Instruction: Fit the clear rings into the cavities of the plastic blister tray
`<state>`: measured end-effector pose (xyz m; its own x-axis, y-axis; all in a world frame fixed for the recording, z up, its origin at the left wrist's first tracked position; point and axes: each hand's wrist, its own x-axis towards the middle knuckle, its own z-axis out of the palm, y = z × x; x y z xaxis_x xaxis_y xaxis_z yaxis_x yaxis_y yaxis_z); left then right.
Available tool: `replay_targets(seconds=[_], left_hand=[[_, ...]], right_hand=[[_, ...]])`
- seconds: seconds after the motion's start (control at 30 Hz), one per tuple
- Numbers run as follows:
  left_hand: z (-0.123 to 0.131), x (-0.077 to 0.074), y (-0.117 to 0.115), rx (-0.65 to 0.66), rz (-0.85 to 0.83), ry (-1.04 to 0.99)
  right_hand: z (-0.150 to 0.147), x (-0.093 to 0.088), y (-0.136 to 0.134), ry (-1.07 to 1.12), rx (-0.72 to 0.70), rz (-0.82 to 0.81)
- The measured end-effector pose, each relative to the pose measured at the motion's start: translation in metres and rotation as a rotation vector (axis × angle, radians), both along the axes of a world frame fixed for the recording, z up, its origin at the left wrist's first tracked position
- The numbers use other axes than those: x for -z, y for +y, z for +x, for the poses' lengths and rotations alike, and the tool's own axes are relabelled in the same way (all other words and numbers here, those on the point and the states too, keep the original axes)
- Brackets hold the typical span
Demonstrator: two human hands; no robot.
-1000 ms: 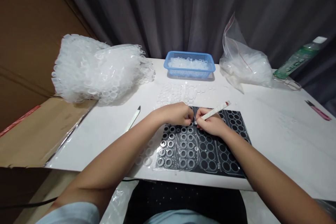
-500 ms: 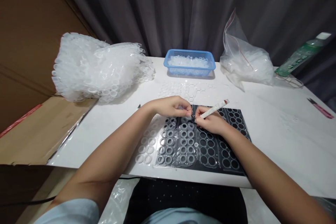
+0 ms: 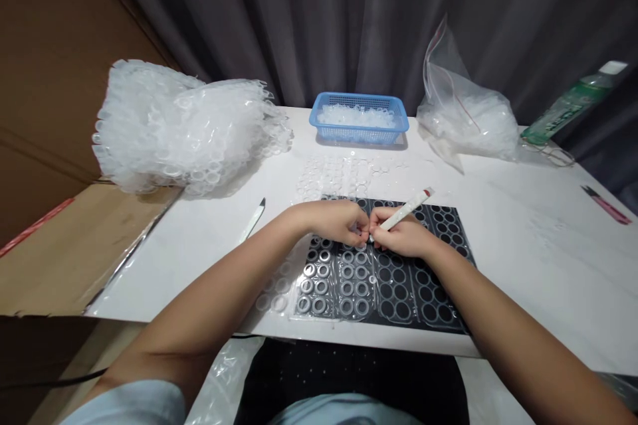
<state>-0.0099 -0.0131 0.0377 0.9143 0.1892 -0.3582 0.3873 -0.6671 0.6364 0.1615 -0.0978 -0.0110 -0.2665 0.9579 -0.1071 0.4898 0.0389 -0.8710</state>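
Observation:
My right hand (image 3: 403,232) is closed around a slim white pen-like tool (image 3: 406,210) with a red upper end. The tool slants, and its lower tip is down by my fingertips, mostly hidden. My left hand (image 3: 343,220) has its fingers curled in a pinch right beside that tip; whatever it holds is too small to make out. Both hands rest over a black board (image 3: 461,242) covered by clear plastic sheets. Rows of round rings (image 3: 355,272) show on the sheets, paler and thicker on the left side. More whitish rings (image 3: 279,285) lie left of the board, partly behind my left forearm.
A blue basket (image 3: 359,135) of small clear pieces stands at the back. Left is a large heap of clear ring sheets (image 3: 189,126); right are a zip bag (image 3: 468,123), a green bottle (image 3: 573,106) and a pink-and-black tool (image 3: 605,204). A dark-tipped white tool (image 3: 254,218) lies near my left forearm.
My left hand has moved slightly toward me, with its fingers still beside the right hand's. The dark-tipped tool behind my left forearm has come into fuller view.

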Motion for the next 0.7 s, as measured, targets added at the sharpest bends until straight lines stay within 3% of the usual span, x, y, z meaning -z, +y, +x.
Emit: replay_targets(seconds=[0.2, 0.4, 0.53, 0.7], left_hand=[[0.001, -0.008, -0.006, -0.071, 0.167, 0.012], [0.004, -0.013, -0.017, 0.037, 0.306, 0.065], [-0.003, -0.012, -0.018, 0.099, 0.346, 0.058], [-0.014, -0.004, -0.021, 0.073, 0.347, -0.024]], right_hand=[[0.0, -0.004, 0.0, -0.031, -0.037, 0.008], [0.003, -0.002, 0.001, -0.061, -0.046, 0.004], [0.002, -0.002, 0.002, -0.077, -0.082, 0.003], [0.001, -0.005, 0.001, -0.084, -0.095, 0.011]])
